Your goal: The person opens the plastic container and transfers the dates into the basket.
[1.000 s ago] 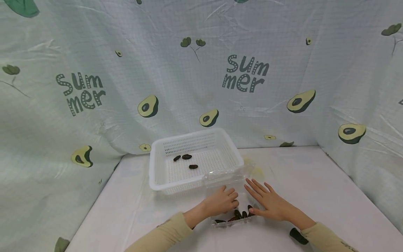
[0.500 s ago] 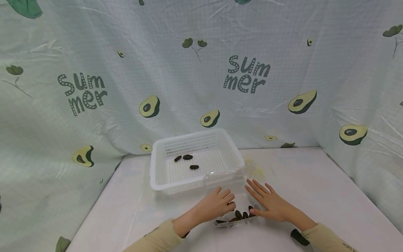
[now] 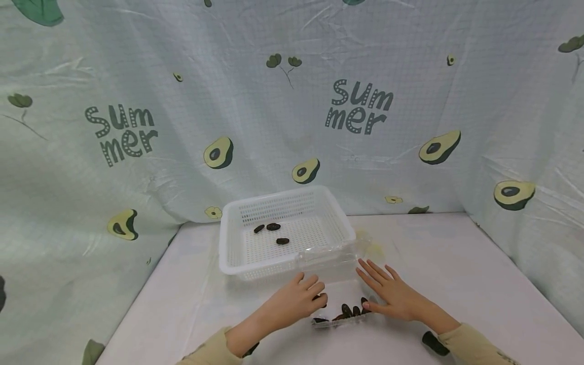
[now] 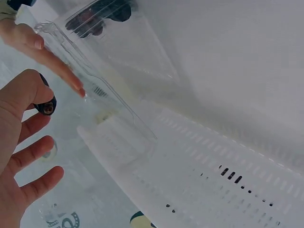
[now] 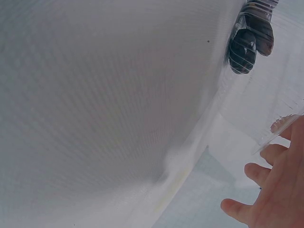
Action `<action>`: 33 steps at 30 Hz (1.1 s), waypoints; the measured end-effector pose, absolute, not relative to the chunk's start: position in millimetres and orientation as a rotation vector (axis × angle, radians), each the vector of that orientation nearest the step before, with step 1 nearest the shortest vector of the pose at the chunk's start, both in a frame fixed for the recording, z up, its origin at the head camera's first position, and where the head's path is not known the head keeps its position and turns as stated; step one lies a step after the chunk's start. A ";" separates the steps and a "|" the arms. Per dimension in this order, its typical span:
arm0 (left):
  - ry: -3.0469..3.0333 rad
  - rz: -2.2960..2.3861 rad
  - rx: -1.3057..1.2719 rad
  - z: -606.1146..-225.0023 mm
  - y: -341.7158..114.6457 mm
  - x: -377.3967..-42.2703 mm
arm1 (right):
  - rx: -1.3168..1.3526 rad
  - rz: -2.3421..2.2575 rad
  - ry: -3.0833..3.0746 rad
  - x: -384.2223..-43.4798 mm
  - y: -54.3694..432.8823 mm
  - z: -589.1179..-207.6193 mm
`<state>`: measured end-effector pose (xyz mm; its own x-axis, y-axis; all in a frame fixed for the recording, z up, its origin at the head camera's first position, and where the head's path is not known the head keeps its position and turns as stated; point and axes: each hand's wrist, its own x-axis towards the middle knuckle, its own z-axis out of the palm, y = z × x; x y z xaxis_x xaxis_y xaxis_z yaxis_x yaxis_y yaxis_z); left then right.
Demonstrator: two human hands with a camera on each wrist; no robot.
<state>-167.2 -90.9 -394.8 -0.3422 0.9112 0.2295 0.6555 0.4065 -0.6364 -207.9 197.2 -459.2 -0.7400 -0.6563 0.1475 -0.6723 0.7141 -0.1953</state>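
A dark, elongated fruit that looks like a date [image 4: 46, 102] is pinched between the thumb and index finger of my left hand [image 3: 288, 304]; the other fingers spread apart. This hand is over the left side of a clear plastic box [image 3: 342, 322]. Several more dark dates [image 3: 348, 310] lie along the box's near side. My right hand [image 3: 394, 295] rests at the box's right side with straight, spread fingers, its thumb over the near right corner. The box's hinged lid [image 3: 328, 255] stands lifted at the back, overlapping the basket's front edge.
Behind the box stands a white perforated plastic basket [image 3: 260, 266] with 3 dark dates [image 3: 274, 226] in it. Pale cloth covers the table [image 3: 456, 263]. A printed curtain [image 3: 255, 111] with avocados encloses the back and sides.
My left hand has moved left from the middle of the box, with a date now showing in its fingers. My right hand stays in place at the box.
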 end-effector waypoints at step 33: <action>-2.130 0.607 -1.116 -343.9 -199.7 -232.2 | 1.131 0.375 -2.808 -207.7 199.3 -460.2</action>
